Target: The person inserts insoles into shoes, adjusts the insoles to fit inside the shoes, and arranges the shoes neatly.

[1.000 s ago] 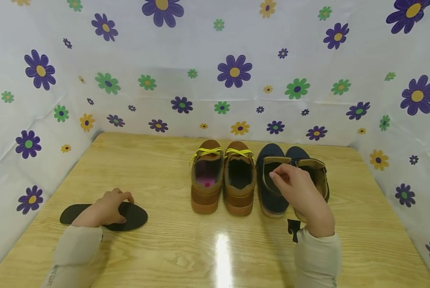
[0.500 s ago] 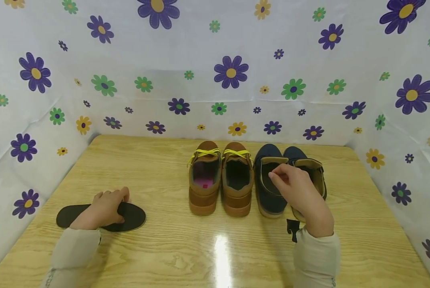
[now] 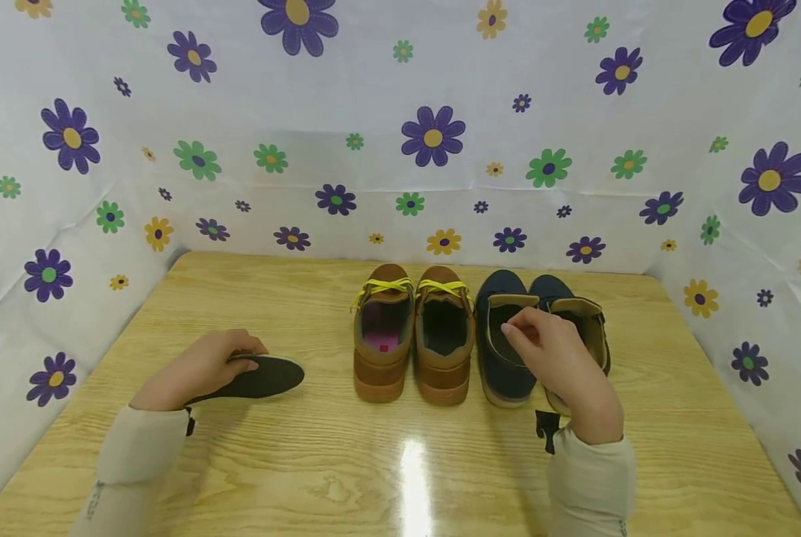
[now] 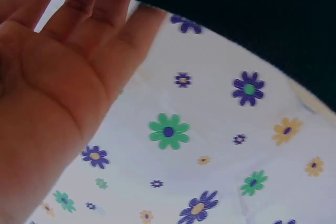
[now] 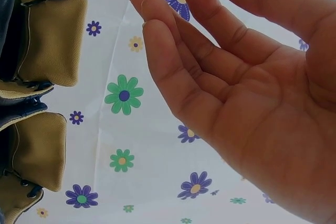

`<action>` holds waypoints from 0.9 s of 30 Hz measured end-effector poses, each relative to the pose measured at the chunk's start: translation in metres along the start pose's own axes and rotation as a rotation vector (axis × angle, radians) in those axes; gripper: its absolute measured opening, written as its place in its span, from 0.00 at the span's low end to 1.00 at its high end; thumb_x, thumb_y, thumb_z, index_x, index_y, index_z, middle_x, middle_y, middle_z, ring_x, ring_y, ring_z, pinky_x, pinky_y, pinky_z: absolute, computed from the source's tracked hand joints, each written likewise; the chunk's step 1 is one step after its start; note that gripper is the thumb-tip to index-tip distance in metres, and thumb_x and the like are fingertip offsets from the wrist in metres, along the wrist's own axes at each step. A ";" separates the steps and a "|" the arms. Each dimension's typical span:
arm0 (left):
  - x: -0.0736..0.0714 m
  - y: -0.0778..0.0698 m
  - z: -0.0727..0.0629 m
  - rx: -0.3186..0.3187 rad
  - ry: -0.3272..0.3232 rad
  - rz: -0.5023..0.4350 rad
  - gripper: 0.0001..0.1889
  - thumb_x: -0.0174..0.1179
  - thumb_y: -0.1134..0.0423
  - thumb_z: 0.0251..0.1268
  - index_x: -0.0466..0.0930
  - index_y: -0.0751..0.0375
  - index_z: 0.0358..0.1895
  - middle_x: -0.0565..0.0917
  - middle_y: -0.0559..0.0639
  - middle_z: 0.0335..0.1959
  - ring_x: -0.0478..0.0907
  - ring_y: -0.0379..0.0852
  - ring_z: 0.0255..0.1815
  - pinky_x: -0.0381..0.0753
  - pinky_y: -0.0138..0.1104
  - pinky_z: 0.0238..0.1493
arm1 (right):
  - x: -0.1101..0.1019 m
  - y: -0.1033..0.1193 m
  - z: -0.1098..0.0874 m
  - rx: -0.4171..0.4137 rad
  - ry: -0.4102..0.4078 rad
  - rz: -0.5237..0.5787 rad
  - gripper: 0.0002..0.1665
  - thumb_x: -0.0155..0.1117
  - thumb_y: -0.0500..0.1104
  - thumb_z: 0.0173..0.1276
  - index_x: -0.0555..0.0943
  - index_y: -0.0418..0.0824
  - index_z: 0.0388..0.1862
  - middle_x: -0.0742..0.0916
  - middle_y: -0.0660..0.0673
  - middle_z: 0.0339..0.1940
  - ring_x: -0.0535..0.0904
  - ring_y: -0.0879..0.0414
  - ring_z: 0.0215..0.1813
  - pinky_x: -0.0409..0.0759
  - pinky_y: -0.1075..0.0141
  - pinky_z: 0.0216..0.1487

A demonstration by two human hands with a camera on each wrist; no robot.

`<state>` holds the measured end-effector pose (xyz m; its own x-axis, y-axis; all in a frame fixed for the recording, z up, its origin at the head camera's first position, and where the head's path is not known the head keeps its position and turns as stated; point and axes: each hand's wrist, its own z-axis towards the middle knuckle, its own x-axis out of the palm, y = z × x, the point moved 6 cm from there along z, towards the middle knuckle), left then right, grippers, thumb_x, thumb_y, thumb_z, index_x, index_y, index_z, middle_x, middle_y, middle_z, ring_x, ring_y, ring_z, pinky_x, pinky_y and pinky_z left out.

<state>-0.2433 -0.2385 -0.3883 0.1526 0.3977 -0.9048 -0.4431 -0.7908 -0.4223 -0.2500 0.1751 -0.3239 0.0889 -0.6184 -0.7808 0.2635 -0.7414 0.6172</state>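
My left hand [image 3: 206, 365] pinches a black insole [image 3: 266, 377] by its side edge, thumb on top, with the insole's toe end pointing right and tilted up from the table. In the left wrist view the dark insole [image 4: 252, 14] covers the top right, and the fingertips of the left hand [image 4: 58, 82] go behind it. Above the navy shoes hovers my right hand [image 3: 555, 350], its fingers loosely bent and nothing in them. The right wrist view shows that hand [image 5: 252, 87] relaxed, beside the tan tongues [image 5: 52, 40] of the navy shoes.
Two brown shoes [image 3: 380, 373] with yellow laces stand mid-table, the left one showing a pink inside. Right of them is the pair of navy shoes [image 3: 508, 380]. A flowered cloth [image 3: 347, 97] walls the wooden table [image 3: 306, 462] at the back and sides.
The left hand has taken hold of the insole, which lay flat on the table before, and has lifted it and shifted it rightward. The right hand has stayed where it was.
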 end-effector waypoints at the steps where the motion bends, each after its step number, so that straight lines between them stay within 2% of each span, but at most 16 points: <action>1: -0.003 -0.003 0.002 0.014 -0.022 -0.004 0.07 0.63 0.74 0.59 0.83 0.63 0.40 0.83 0.49 0.36 0.81 0.49 0.37 0.80 0.41 0.37 | 0.000 0.000 0.000 0.000 0.000 0.000 0.11 0.56 0.40 0.73 0.80 0.34 0.41 0.84 0.43 0.34 0.77 0.50 0.37 0.76 0.55 0.42; 6: -0.018 -0.026 0.011 0.096 -0.139 -0.005 0.08 0.64 0.74 0.58 0.84 0.63 0.41 0.81 0.46 0.33 0.80 0.45 0.35 0.80 0.40 0.35 | -0.001 0.000 0.000 -0.004 -0.001 0.003 0.11 0.56 0.41 0.73 0.80 0.34 0.41 0.83 0.43 0.34 0.76 0.51 0.37 0.76 0.56 0.41; 12: -0.033 -0.053 0.025 0.131 -0.279 -0.006 0.10 0.64 0.75 0.58 0.85 0.61 0.42 0.81 0.44 0.32 0.79 0.42 0.33 0.81 0.40 0.35 | -0.001 0.000 -0.001 -0.008 0.008 0.015 0.11 0.55 0.42 0.74 0.81 0.35 0.43 0.83 0.44 0.35 0.75 0.53 0.35 0.75 0.58 0.39; 17: -0.041 -0.073 0.038 0.170 -0.408 -0.030 0.09 0.65 0.76 0.57 0.84 0.61 0.38 0.81 0.45 0.31 0.76 0.40 0.30 0.78 0.35 0.33 | 0.000 0.000 -0.001 -0.006 0.018 0.025 0.11 0.55 0.42 0.74 0.81 0.36 0.43 0.83 0.45 0.35 0.75 0.53 0.35 0.75 0.59 0.38; 24: -0.045 -0.095 0.052 0.211 -0.527 -0.174 0.09 0.65 0.77 0.56 0.84 0.64 0.40 0.82 0.50 0.33 0.77 0.40 0.30 0.76 0.22 0.35 | 0.001 0.000 -0.001 0.004 0.025 0.031 0.12 0.55 0.42 0.74 0.80 0.35 0.44 0.84 0.43 0.37 0.77 0.52 0.38 0.77 0.56 0.41; 27: -0.045 -0.101 0.056 0.214 -0.566 -0.202 0.10 0.66 0.76 0.56 0.84 0.65 0.41 0.82 0.50 0.33 0.76 0.40 0.28 0.75 0.21 0.33 | 0.001 -0.001 0.000 0.011 0.022 0.023 0.12 0.55 0.42 0.74 0.80 0.35 0.44 0.84 0.43 0.38 0.78 0.51 0.39 0.78 0.54 0.43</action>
<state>-0.2551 -0.1506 -0.3021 -0.2127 0.7600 -0.6141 -0.6301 -0.5870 -0.5083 -0.2498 0.1758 -0.3253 0.1155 -0.6293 -0.7685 0.2506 -0.7302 0.6356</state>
